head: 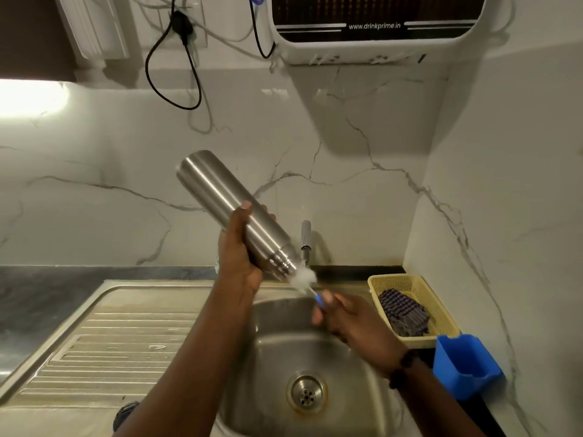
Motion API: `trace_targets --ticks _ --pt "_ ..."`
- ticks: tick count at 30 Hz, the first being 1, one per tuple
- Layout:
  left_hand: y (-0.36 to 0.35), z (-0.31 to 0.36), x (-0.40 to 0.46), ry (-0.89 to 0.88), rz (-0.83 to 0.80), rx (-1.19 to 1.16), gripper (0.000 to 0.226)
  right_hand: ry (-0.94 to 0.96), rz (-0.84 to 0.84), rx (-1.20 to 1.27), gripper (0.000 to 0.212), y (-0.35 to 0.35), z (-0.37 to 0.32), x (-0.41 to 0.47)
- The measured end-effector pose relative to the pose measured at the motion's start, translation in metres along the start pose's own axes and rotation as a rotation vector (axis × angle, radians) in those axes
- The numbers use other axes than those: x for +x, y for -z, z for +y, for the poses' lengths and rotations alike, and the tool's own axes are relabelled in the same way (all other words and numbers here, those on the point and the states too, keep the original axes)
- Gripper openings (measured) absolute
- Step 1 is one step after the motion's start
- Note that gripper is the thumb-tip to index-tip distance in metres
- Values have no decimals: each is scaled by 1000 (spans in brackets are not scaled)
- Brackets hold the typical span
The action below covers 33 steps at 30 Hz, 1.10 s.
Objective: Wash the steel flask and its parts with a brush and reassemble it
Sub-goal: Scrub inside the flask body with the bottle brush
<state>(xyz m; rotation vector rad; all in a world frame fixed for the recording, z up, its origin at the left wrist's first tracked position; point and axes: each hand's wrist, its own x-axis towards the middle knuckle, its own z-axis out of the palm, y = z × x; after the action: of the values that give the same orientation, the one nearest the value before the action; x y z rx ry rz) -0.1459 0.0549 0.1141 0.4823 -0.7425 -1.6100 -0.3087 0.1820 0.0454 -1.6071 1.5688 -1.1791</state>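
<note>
Holding the steel flask (235,212) tilted above the sink basin (277,348), the left hand (238,257) wraps its lower body just above the ribbed neck, thumb on the near side and fingertips curling round the far side. The flask's closed base points up and to the left, its mouth down and to the right, close beside the tap (306,238).

From the head view — the only one — the right hand (344,316) is clenched around the blue handle of the bottle brush (307,280), whose white bristle head sits right at the flask's mouth, blurred, so I cannot tell how much of it is inside.

Risks, as I judge them: the left hand's hold is low on a long, smooth, probably wet cylinder, so a hard push of the brush could twist the flask loose and drop it into the basin. A thrust off the flask's axis would catch the bristles on the rim and bend the thin wire stem. The mouth also hangs very near the tap, and a swing could knock metal on metal.

No cap or other flask part is visible; the yellow basket (441,313) to the right holds only a striped cloth (403,312).
</note>
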Motion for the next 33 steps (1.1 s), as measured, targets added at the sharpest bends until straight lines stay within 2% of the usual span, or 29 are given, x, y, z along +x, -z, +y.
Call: trace_targets --ticks 3,6,10,12,16,19,20,23,24,29,31,33 --pt "2 1 0 -32 -9 -4 95 -2 -1 -94 54 7 5 2" --pt "-9 -8 -10 53 -37 12 102 18 -7 47 49 -6 -14 5" --pt "2 7 1 -26 -57 -15 98 14 -23 -9 49 11 5 -6" --pt "2 2 -7 10 -74 -15 105 15 -1 -64 50 8 1 -4" --pt "-2 -13 -16 106 -188 49 100 -18 96 66 43 -23 -22 1" --pt "1 -12 -13 126 -76 184 105 -33 206 76 31 -22 -17 1" --pt "1 -12 -14 138 -36 237 98 -27 219 50 24 -20 -16 1" --pt "-1 -14 -12 203 57 336 49 33 253 -116 18 -20 -8 1" --pt "-4 -15 -12 235 73 334 41 56 268 -187 17 -22 -5 1" --pt "-19 -14 -6 262 232 209 56 90 325 -393 24 -29 -7 2" --pt "-15 -3 2 196 251 108 56 120 403 -439 27 -18 0 1" --pt "-6 3 8 110 255 29 57 91 410 -450 28 -4 13 -2"
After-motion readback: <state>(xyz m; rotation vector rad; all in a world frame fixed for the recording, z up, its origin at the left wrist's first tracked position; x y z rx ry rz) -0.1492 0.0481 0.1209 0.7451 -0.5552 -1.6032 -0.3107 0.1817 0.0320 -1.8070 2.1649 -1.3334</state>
